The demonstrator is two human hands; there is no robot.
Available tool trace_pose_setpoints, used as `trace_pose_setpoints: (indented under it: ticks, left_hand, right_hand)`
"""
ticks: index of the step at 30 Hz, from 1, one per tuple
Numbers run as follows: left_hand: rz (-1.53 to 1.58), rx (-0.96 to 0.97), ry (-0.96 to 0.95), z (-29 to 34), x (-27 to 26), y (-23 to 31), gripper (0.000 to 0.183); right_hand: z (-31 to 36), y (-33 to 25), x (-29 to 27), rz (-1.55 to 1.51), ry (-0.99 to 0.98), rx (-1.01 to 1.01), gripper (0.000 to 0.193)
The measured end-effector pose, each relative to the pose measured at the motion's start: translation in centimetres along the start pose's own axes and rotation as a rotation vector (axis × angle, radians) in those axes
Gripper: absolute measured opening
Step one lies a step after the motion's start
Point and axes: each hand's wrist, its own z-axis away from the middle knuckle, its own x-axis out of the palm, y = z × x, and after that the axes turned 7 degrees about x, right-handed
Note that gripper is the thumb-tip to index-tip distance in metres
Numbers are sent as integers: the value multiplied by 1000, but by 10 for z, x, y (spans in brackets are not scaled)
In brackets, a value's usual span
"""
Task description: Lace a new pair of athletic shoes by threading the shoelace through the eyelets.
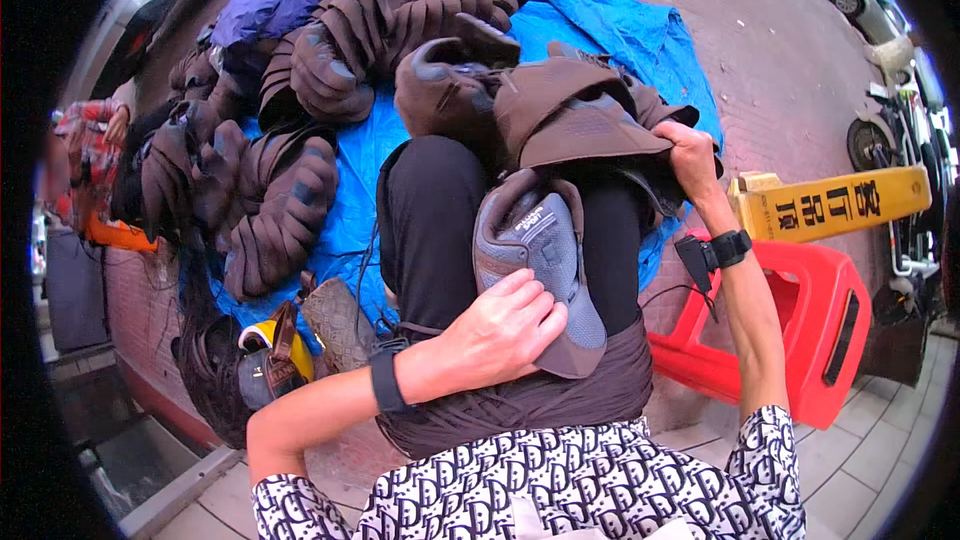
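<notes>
A shoe upper (pixel 548 230), brown with a grey mesh front and printed tongue, lies across my lap between my knees. My left hand (pixel 507 325) rests on its mesh front with the fingers bent and pressed together in a pinch. Whatever fine thing sits between those fingertips is hidden. Beyond it, my right hand (pixel 692 158) grips the edge of a brown shoe upper (pixel 575 120) on a loose pile over my right knee. Its fingertips are partly tucked behind the edge. Another brown upper (pixel 440 90) sits at the left of that pile, over my other knee.
Nested rows of brown shoe uppers (pixel 280 205) lie on a blue tarp (pixel 640 25), with a purple bag (pixel 268 0) behind. A red plastic stool (pixel 800 330) and yellow sign (pixel 830 208) stand at right. At left are dark cords (pixel 205 360) and a person in a checked shirt (pixel 90 145).
</notes>
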Motion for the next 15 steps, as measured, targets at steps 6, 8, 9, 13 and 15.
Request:
trace_pose_setpoints:
  ticks: [6, 8, 9, 13, 15]
  left_hand:
    - [235, -273, 169, -56, -69, -76, 24]
    - [-25, -375, 195, -70, -61, -130, 34]
    - [-174, -379, 169, -70, -56, -154, 41]
    - [288, -762, -18, -66, -47, -195, 50]
    - [244, -713, -12, -63, -37, -195, 51]
  right_hand:
    - [-14, -2, 0, 8, -7, -12, 20]
    - [-26, -4, 10, 145, -25, -22, 20]
    - [-36, -9, 18, 124, -30, -26, 20]
    - [-77, -27, 39, 158, -1, -141, 16]
    - [-92, -9, 57, 215, 62, -254, 15]
